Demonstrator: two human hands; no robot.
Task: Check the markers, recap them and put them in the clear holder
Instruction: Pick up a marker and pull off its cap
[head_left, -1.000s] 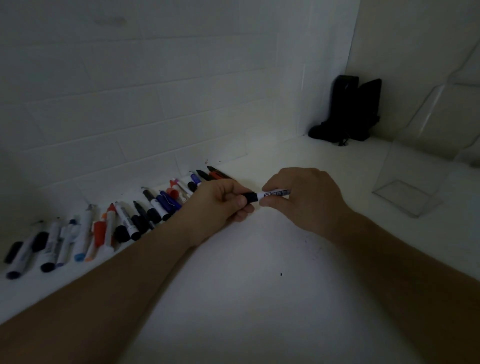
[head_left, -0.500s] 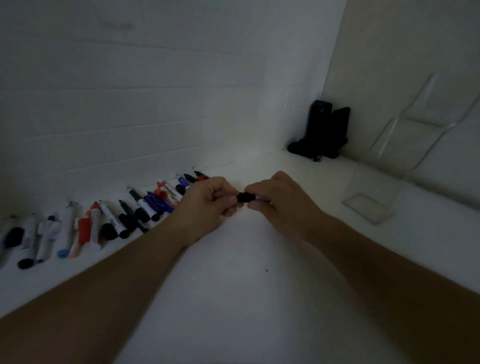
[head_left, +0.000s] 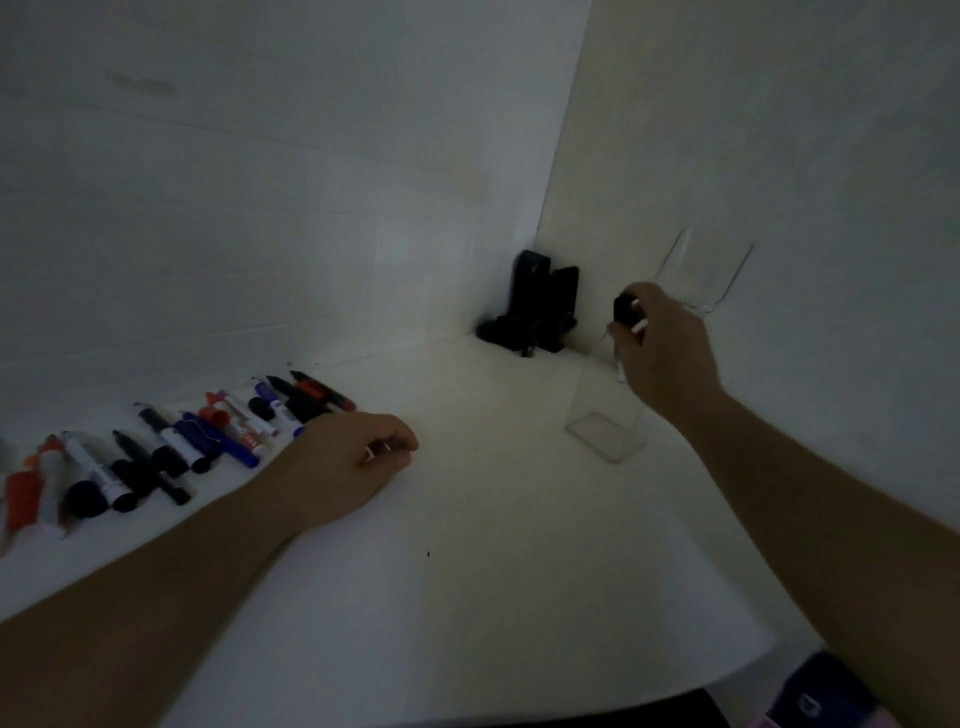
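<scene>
A: Where is the marker?

B: The black-capped marker (head_left: 625, 310) is in the right hand (head_left: 662, 348), fingers curled round it, cap end up. The hand is raised above the open top of the clear holder (head_left: 602, 431), which stands on the white table (head_left: 467, 597) near the right wall. Most of the marker's barrel is hidden behind the fingers; only the dark cap and a pale bit show.

A: And the other hand?

B: The left hand (head_left: 353, 462) rests on the table with its fingers loosely curled and nothing in them. Just beside it, to the left, a row of markers (head_left: 171, 447) lies along the foot of the back wall: black, blue, red and orange ones, some with loose caps among them, crowded together and touching.

A: What about the room?

B: It is dim. The table runs into a corner where a white wall (head_left: 260, 208) with faint horizontal seams meets a plainer, cream wall (head_left: 779, 130). In that corner stands a black object (head_left: 540, 306); I cannot tell what it is. The holder's tall clear back leans toward the cream wall. A small dark speck sits on the tabletop between the forearms. At the lower right, past the table's edge, there is dark blue fabric (head_left: 821, 691).
</scene>
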